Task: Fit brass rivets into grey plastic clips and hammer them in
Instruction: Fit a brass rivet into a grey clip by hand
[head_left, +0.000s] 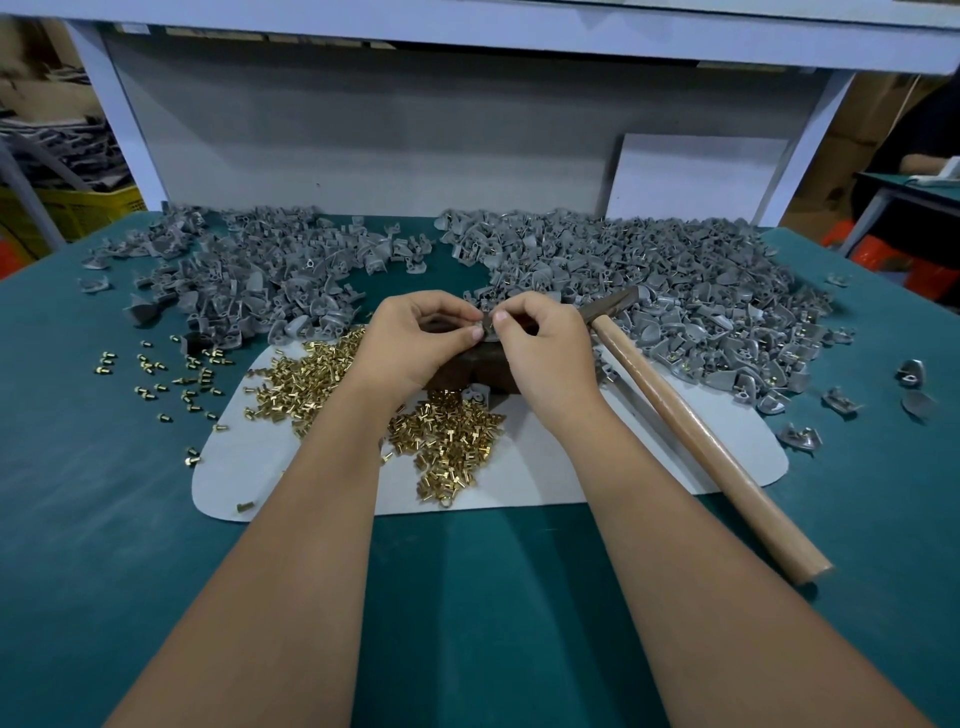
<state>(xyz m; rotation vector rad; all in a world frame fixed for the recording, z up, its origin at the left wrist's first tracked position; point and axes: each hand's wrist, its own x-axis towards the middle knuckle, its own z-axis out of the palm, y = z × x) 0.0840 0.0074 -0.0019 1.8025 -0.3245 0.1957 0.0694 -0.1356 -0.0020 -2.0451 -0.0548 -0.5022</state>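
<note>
Hands (415, 338) (540, 343) pinch 1 grey clip (480, 328) over the dark block (485, 366), seating a rivet; hammer (691, 426) lies within reach.

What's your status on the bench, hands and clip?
Left hand and right hand both pinching one grey clip over the dark block. Hammer lying idle at right. Nothing in the way.

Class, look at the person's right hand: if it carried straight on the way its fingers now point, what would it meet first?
The right hand points left toward the left hand. It would probably first meet the small grey clip pinched between them, then the left fingertips; depth is hard to judge.
</note>
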